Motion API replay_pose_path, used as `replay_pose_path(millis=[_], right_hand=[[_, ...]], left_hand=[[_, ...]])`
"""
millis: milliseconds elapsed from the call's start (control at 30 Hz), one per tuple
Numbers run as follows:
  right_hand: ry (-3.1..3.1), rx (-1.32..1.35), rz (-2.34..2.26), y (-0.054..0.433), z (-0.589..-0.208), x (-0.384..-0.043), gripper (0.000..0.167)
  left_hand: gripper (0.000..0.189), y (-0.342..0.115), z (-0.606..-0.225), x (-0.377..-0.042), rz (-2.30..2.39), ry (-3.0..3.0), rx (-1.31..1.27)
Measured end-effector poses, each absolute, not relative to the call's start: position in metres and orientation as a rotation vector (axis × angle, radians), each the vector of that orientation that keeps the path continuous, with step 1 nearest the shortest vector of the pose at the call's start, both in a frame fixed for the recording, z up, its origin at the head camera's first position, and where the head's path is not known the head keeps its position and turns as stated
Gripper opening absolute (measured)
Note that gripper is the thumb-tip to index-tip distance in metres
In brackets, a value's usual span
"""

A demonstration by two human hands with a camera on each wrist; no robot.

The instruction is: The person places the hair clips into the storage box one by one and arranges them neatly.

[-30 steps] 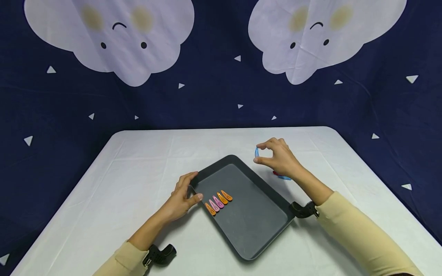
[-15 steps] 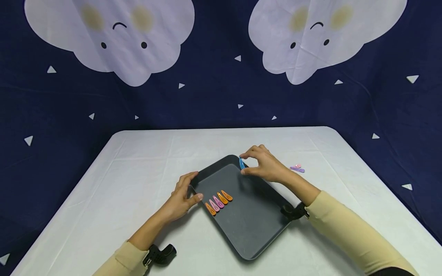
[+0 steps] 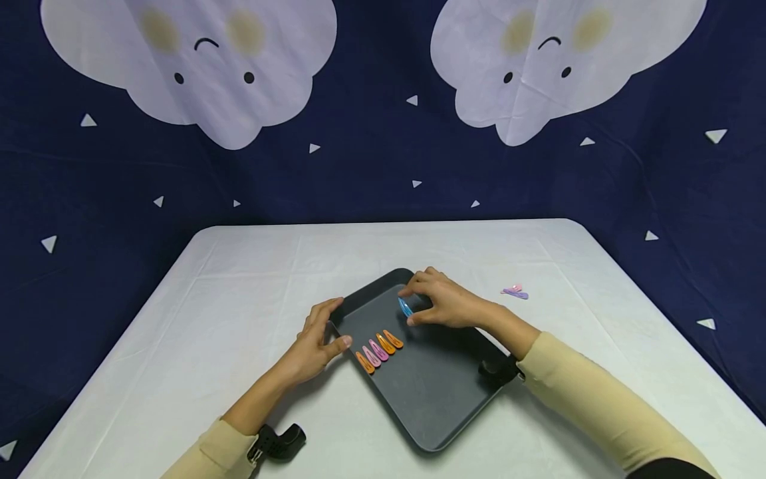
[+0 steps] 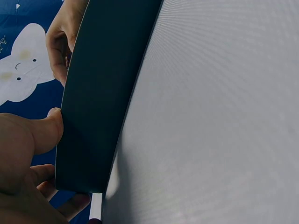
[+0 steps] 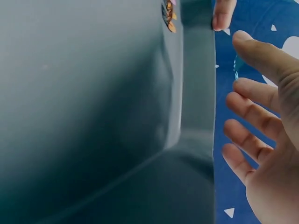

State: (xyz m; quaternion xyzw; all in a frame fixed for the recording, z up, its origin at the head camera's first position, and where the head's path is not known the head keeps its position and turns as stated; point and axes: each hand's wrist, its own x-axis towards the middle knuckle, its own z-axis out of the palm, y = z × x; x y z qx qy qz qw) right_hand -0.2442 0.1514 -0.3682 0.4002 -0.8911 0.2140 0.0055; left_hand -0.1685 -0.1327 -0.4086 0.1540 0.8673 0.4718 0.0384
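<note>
Head view: we see the right hand (image 3: 439,301) pinching a blue clip (image 3: 405,307) between thumb and forefinger, the tips set toward its two ends. That hold presumably leaves the clip's faces uncovered and keeps so slim a piece under control. In the right wrist view we find the same pinch, with the remaining fingers spread apart and holding nothing. The blue clip is over the far part of the dark tray (image 3: 443,392); whether it touches the floor of the tray, we cannot tell.

Across from it, the left hand (image 3: 316,342) holds the tray's corner, thumb at one rim and fingers along the adjoining one, probably to keep it from sliding.

Near that hand, inside the tray, we count five clips side by side: an orange clip (image 3: 364,362), two pink ones, then two more orange. Laid parallel like this, each seems easy to tell from its neighbour.

Farther out, past the right forearm, a purple clip (image 3: 513,294) and a pale pink clip (image 3: 517,288) lie together on the table (image 3: 209,366).

Against a second ago, when the blue clip was outside the tray, we now find it past the rim and nearer the row; the left hand, tray and row look unchanged.
</note>
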Motion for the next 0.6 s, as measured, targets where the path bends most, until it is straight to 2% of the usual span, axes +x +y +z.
replay_pose_path(millis=[600], right_hand=[[-2.864, 1.418, 0.523, 0.143, -0.387, -0.244, 0.047]], left_hand=[[0.071, -0.133, -0.408, -0.169, 1.443, 2.656, 0.465]])
